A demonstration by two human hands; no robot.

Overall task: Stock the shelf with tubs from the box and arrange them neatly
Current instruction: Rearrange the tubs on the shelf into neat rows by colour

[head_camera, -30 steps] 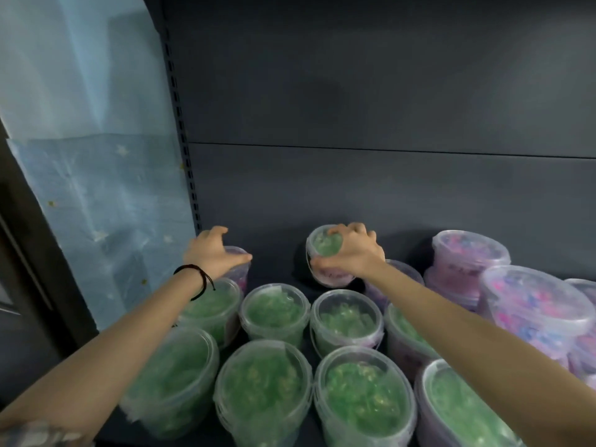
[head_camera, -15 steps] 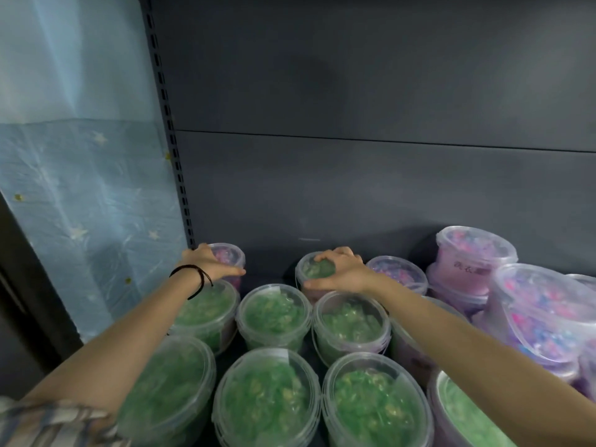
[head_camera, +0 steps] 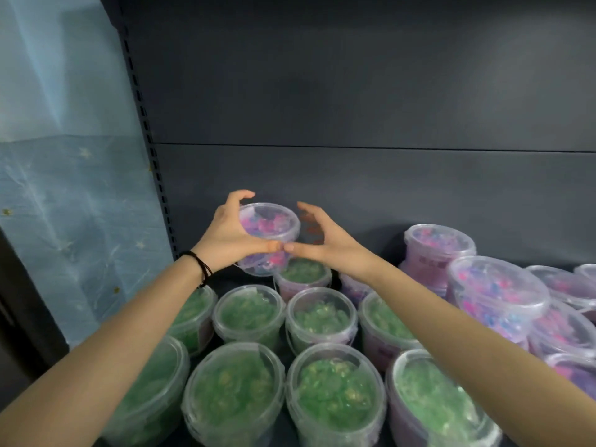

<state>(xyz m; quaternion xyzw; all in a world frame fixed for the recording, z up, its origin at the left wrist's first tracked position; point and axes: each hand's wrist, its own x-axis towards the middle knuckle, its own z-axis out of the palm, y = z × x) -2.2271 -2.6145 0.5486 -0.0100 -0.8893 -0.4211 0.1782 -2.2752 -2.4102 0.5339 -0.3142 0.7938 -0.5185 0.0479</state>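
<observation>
My left hand (head_camera: 229,235) grips a clear tub of pink and purple pieces (head_camera: 269,233), lifted and tilted above the back row. My right hand (head_camera: 324,241) is spread beside the tub on its right, thumb tip meeting my left thumb under it, fingers apart from the tub wall. Below stands a green-filled tub (head_camera: 303,274) in the back row. Several green tubs (head_camera: 321,316) fill the front rows of the dark shelf.
Pink and purple tubs (head_camera: 498,290) are stacked at the right, some two high. The grey back panel (head_camera: 354,108) rises behind. A slotted upright (head_camera: 146,140) and blue star-patterned sheet (head_camera: 64,188) bound the left side.
My left hand has lifted the pink tub from the back left corner toward the middle. My right hand let go of the green tub, which now stands in the back row, and moved up beside the pink one.
</observation>
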